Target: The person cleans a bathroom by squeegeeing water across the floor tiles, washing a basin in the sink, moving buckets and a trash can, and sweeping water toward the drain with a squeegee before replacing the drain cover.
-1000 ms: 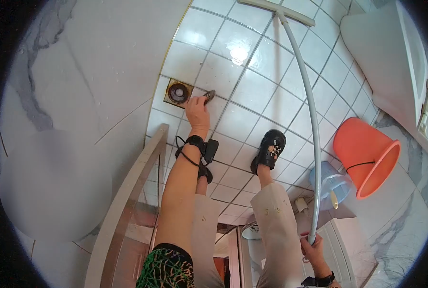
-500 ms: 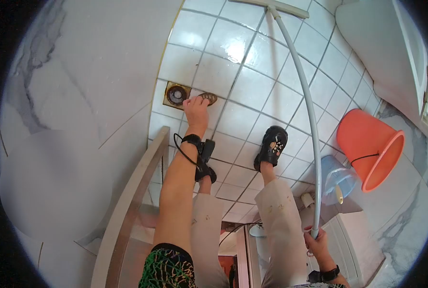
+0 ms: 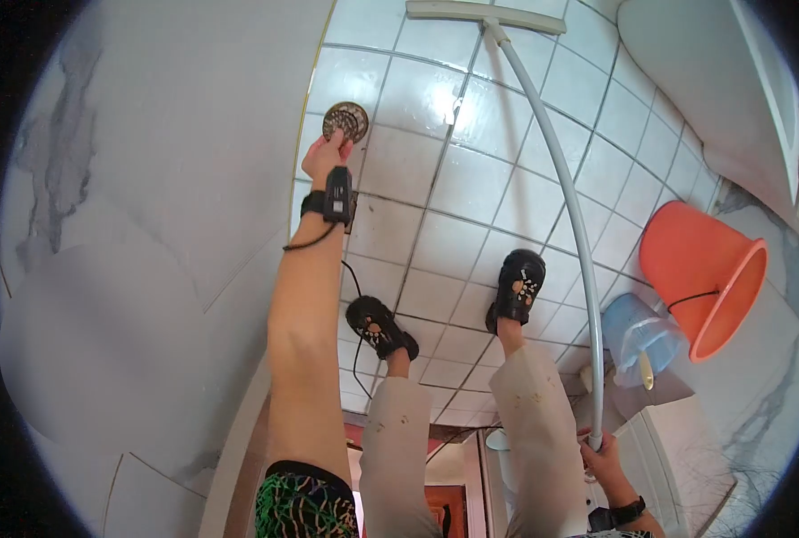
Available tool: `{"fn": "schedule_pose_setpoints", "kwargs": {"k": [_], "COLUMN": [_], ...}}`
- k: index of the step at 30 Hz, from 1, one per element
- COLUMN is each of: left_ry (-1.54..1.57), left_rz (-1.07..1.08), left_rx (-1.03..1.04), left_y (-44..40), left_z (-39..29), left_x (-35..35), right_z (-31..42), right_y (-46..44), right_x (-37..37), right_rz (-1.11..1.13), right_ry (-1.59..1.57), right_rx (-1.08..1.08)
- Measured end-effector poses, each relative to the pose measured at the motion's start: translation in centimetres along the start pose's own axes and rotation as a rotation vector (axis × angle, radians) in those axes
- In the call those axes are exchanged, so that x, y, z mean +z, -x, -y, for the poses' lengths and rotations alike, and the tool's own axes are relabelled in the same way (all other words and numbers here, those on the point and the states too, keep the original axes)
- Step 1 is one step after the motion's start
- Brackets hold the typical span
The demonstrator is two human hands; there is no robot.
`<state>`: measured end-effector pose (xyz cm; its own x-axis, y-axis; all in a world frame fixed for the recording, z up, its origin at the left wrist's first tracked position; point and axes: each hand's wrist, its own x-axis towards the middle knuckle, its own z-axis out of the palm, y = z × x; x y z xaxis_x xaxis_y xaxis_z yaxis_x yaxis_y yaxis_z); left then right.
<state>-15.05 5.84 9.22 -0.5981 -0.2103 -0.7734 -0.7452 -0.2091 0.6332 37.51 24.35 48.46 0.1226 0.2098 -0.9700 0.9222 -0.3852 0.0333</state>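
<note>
In the head view my left hand (image 3: 326, 155) is closed on the edge of a round, dirty metal drain cover (image 3: 346, 119), near the left wall. Its holed, brown-stained face is turned up to me. Behind my left wrist, a brown edge of the square floor drain (image 3: 353, 213) shows; the rest is hidden. My right hand (image 3: 604, 455), low on the right, is wrapped round the end of a long grey pole (image 3: 568, 184). That pole belongs to a floor squeegee, whose pale head (image 3: 484, 13) lies across the tiles at the top.
White floor tiles (image 3: 444, 242) look wet and shiny toward the top. On the right, an orange bucket (image 3: 699, 278) lies tilted beside a blue bin (image 3: 628, 323) with a clear bag. Black clogs (image 3: 518, 289) are on my feet. A white basin-like fixture (image 3: 731, 81) stands upper right.
My left hand has moved up and away from beside the open drain, carrying the drain cover, which now faces me more fully. My right hand keeps its grip; the view has shifted slightly.
</note>
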Motion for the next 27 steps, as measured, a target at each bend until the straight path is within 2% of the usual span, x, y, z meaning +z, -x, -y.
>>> {"fn": "schedule_pose_setpoints", "kwargs": {"k": [3,6,7,10,11,15,17,18,19,20,22,23,24,26,27], "left_ry": [0.031,0.032,-0.137,0.103,0.121,-0.249,-0.446,-1.176,-0.854,-0.529,-0.476,-0.349,-0.385,-0.341,-0.366], "left_rz": [-0.050,-0.021,0.096,0.091,0.070,0.020,0.006,0.088,0.095,0.095,0.357,0.378,0.445,0.645,0.651], "left_rx": [-0.035,-0.071,-0.033,-0.085,-0.029,0.054,0.058,0.416,0.370,0.336,0.268,0.068,0.000,-0.152,-0.283], "left_y": [-2.3,-3.9,-5.9,-7.1,-6.1,-5.0,-4.2,-3.3,-2.6,-0.2,8.3,14.3,19.8,31.2,35.8], "left_z": [-0.7,-1.4,-1.1,-0.9,-1.0,-2.4,-2.7,-2.5,-0.6,0.3,2.2,1.3,0.8,-1.5,-3.1], "left_x": [2.9,4.3,3.6,4.6,5.2,5.6,4.4,3.1,2.1,1.9,0.4,1.5,2.1,2.5,3.3], "right_z": [-0.2,0.4,-0.1,-1.0,-0.3,-0.4,2.2,4.1,5.9,7.8,11.5,13.3,14.2,17.3,19.2], "right_y": [-1.0,-1.7,-2.1,-2.5,-2.5,-1.8,0.4,1.7,3.2,4.5,6.5,7.5,7.6,8.0,8.6], "right_x": [-0.2,-0.3,-0.5,-0.6,-0.4,-1.2,-1.6,-1.9,-2.2,-2.4,-2.8,-3.1,-2.9,-2.9,-2.7], "right_rz": [-0.032,-0.041,-0.036,-0.013,-0.001,0.132,0.187,0.212,0.230,0.254,0.319,0.355,0.371,0.387,0.390], "right_ry": [0.111,0.086,0.080,0.052,0.035,-0.073,-0.151,-0.190,-0.182,-0.175,-0.129,-0.088,-0.074,0.037,-0.062], "right_rx": [-0.014,-0.021,-0.009,0.034,0.051,0.089,0.006,-0.038,-0.079,-0.124,-0.209,-0.248,-0.396,-0.470,-0.427]}}
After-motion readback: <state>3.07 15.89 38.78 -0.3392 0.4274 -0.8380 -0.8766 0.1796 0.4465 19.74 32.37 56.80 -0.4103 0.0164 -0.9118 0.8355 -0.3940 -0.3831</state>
